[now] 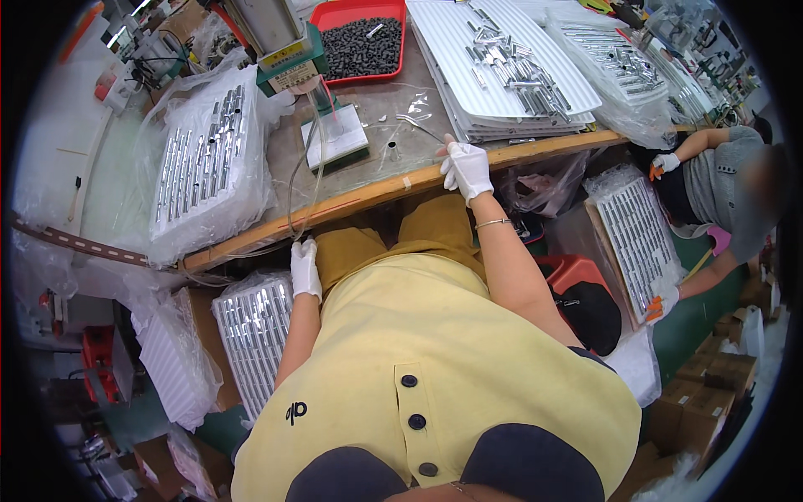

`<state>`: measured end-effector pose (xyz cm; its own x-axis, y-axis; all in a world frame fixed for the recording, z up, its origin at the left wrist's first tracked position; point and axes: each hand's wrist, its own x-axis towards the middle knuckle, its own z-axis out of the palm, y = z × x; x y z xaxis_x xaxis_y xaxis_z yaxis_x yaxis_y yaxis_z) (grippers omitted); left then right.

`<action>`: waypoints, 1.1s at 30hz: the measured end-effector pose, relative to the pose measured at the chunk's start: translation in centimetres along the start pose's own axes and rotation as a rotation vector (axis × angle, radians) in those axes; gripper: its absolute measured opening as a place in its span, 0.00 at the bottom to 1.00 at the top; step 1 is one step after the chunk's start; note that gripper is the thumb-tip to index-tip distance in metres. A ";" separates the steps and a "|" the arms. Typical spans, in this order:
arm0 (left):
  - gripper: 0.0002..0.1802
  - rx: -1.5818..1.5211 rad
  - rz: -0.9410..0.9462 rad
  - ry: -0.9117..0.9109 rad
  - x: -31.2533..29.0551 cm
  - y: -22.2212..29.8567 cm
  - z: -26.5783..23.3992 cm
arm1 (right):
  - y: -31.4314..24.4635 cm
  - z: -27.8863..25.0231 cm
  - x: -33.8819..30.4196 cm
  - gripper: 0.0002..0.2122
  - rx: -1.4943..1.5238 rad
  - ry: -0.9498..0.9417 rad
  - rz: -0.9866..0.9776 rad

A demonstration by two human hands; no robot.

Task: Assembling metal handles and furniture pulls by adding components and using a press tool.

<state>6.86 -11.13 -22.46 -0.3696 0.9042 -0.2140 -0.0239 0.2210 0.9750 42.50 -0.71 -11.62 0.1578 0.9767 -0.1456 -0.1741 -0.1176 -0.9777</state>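
My right hand (466,168), in a white glove, rests on the wooden front edge of the workbench (376,191); its fingers pinch a thin metal rod (421,127) that points up and left over the bench. My left hand (305,268), also gloved, hangs below the bench edge beside a white tray of shiny metal tubes (253,330) by my left knee, fingers loosely apart and holding nothing. A small metal cylinder (391,151) stands on the bench just left of the rod. A small press machine (293,58) on a white base (335,138) stands behind it.
A red bin of dark small parts (361,42) sits at the back. Stacked white trays with metal tubes (502,67) lie at the right, a bagged tray (201,159) at the left. Another person's gloved hand (662,299) holds a tray (636,238) at the right. Cardboard boxes (703,402) stand lower right.
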 end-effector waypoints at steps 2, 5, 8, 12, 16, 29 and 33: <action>0.19 -0.012 0.027 0.027 0.0 0.1 0.2 | 0.1 0.0 0.0 0.15 0.023 0.006 0.004; 0.17 0.063 -0.026 -0.009 0.4 -0.2 -0.3 | -0.2 0.5 -0.3 0.15 -0.006 0.009 -0.005; 0.22 -0.029 0.034 0.020 -0.2 0.0 0.9 | 0.4 0.0 0.2 0.17 -0.007 0.003 -0.008; 0.33 -0.090 0.006 0.028 -1.4 -0.2 1.2 | -0.4 0.3 -0.2 0.17 -0.021 -0.004 -0.012; 0.27 0.100 0.051 0.009 -2.0 0.4 0.5 | -0.3 0.3 -0.2 0.16 -0.038 0.002 -0.013; 0.23 0.948 0.823 0.195 3.3 16.7 7.3 | 0.2 -0.1 -0.2 0.17 -0.086 0.051 0.001; 0.16 0.905 0.551 0.046 5.0 16.7 5.9 | 0.1 0.6 -0.3 0.17 -0.090 0.050 -0.017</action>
<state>10.10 -0.73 -7.63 -0.1541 0.9518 0.2651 0.8514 -0.0082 0.5244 41.88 -0.89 -11.61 0.2083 0.9688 -0.1339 -0.0836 -0.1188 -0.9894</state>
